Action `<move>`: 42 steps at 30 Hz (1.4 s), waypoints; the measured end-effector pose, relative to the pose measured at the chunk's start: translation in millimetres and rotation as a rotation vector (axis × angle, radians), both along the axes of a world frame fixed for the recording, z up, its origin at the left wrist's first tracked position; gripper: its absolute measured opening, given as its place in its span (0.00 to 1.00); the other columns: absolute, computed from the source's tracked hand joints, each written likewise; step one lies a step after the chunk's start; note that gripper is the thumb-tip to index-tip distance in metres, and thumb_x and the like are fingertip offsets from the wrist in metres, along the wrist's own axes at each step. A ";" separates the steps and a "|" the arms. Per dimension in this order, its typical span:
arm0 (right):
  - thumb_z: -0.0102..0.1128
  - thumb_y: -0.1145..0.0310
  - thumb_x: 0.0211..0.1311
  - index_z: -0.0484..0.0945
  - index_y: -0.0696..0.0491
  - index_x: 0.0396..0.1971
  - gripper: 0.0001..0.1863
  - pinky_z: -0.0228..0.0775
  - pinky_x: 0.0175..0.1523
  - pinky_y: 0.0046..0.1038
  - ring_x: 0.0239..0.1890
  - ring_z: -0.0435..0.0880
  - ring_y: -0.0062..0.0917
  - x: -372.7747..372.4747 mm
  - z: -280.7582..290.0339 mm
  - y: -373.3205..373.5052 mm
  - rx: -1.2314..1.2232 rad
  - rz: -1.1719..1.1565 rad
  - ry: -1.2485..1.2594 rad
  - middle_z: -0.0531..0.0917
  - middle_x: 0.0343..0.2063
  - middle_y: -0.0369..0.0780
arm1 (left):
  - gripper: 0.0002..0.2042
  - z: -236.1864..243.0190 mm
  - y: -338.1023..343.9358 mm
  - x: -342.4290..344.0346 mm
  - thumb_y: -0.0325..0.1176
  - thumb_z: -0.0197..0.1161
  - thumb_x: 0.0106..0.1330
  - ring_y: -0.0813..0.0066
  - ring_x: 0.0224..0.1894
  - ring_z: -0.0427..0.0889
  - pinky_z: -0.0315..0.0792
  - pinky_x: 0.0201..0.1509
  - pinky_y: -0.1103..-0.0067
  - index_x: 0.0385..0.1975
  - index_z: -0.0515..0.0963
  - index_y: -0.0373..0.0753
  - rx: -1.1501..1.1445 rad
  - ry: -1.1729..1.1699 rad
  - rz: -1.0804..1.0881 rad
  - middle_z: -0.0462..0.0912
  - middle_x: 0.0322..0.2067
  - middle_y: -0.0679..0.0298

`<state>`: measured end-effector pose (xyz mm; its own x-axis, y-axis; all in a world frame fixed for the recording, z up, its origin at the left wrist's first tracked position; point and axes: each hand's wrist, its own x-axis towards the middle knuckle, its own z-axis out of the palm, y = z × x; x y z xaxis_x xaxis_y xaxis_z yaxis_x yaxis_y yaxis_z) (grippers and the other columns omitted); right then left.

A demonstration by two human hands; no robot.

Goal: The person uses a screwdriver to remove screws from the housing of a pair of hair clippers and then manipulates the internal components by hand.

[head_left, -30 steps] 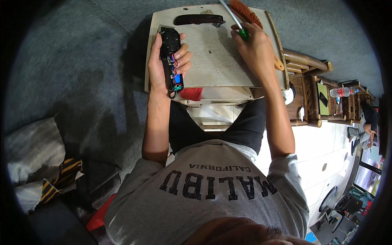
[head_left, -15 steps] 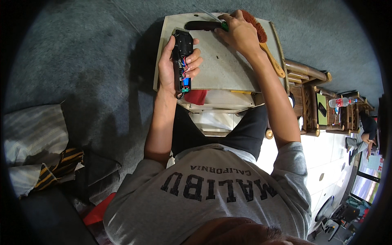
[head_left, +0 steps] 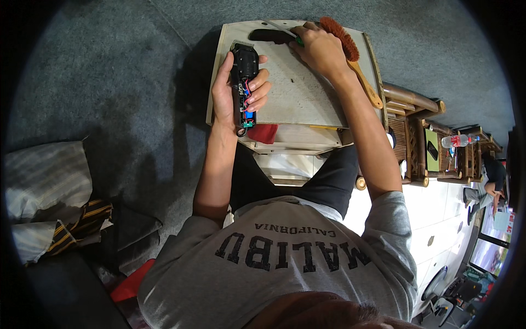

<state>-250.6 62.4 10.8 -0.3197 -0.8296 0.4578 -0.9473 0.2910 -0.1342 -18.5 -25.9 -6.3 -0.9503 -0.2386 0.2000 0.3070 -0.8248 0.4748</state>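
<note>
In my left hand is a hair clipper, blade end pointing away from me. Its lower casing is off, so red and blue wires, a blue cell and a small green board show. My right hand reaches over the far part of the small table, fingers curled on a screwdriver with a green handle; its thin shaft points to the far left. Just left of those fingers lies a long dark cover-like piece. My palm hides part of the handle.
Right of my right hand lies a brush with reddish bristles and a wooden handle. A red cloth shows in the shelf under the tabletop. Bamboo furniture stands at the right, bearing a bottle and a phone.
My right hand and the screwdriver have come slightly nearer to me, and the shaft lies lower over the tabletop. The clipper stays in my left hand, almost unmoved.
</note>
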 end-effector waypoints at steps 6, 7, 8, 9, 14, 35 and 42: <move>0.69 0.55 0.69 0.86 0.50 0.55 0.20 0.80 0.52 0.43 0.49 0.88 0.45 7.4 13.4 11.9 -0.350 -0.041 -0.035 0.86 0.47 0.43 | 0.37 -8.0 -5.2 -1.2 0.62 0.46 0.81 0.77 0.23 0.65 0.68 0.19 0.81 0.64 0.70 0.26 0.032 0.098 -0.061 0.66 0.27 0.63; 0.71 0.55 0.69 0.87 0.52 0.54 0.21 0.79 0.50 0.40 0.44 0.88 0.43 11.3 15.4 14.5 -0.398 -0.070 -0.077 0.86 0.44 0.44 | 0.37 -8.4 -5.6 0.0 0.62 0.45 0.81 0.77 0.23 0.66 0.68 0.19 0.81 0.64 0.70 0.26 0.033 0.097 -0.053 0.66 0.27 0.63; 0.71 0.55 0.68 0.87 0.53 0.52 0.20 0.79 0.48 0.40 0.42 0.88 0.44 19.0 18.9 20.6 -0.458 -0.051 -0.153 0.86 0.42 0.44 | 0.37 -8.0 -5.1 0.0 0.62 0.45 0.81 0.77 0.24 0.66 0.68 0.19 0.81 0.63 0.70 0.26 0.019 0.081 -0.021 0.66 0.27 0.63; 0.72 0.55 0.68 0.87 0.55 0.50 0.20 0.79 0.47 0.40 0.41 0.88 0.44 30.2 22.2 29.0 -0.518 -0.032 -0.230 0.86 0.40 0.45 | 0.37 -7.4 -3.5 0.1 0.62 0.45 0.81 0.77 0.24 0.66 0.68 0.19 0.81 0.63 0.71 0.26 0.005 0.064 0.012 0.66 0.27 0.63; 0.78 0.61 0.63 0.88 0.60 0.49 0.21 0.76 0.45 0.34 0.36 0.85 0.36 101.0 12.0 69.7 -0.727 0.028 -0.611 0.85 0.36 0.47 | 0.34 -0.4 9.9 -1.8 0.60 0.45 0.81 0.76 0.27 0.68 0.69 0.21 0.80 0.63 0.71 0.28 -0.087 -0.044 0.214 0.69 0.29 0.63; 0.80 0.68 0.60 0.82 0.61 0.49 0.21 0.71 0.37 0.21 0.32 0.77 0.15 173.7 -8.7 92.5 -0.519 0.052 -0.905 0.81 0.31 0.35 | 0.29 7.3 27.2 2.5 0.58 0.50 0.77 0.73 0.41 0.86 0.84 0.46 0.72 0.56 0.78 0.35 -0.196 -0.346 0.444 0.85 0.40 0.62; 0.82 0.68 0.58 0.80 0.62 0.47 0.23 0.75 0.40 0.26 0.34 0.81 0.23 178.7 -16.5 84.9 -0.554 0.084 -0.952 0.83 0.33 0.40 | 0.28 10.6 32.3 -5.6 0.60 0.50 0.76 0.75 0.35 0.82 0.81 0.39 0.75 0.55 0.77 0.39 -0.261 -0.304 0.460 0.82 0.38 0.65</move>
<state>-71.9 147.4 -5.7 -0.6912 -0.6214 0.3691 -0.4014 -0.0946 -0.9110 -24.2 6.4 4.4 -0.7850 -0.6181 0.0427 0.4230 -0.4844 0.7658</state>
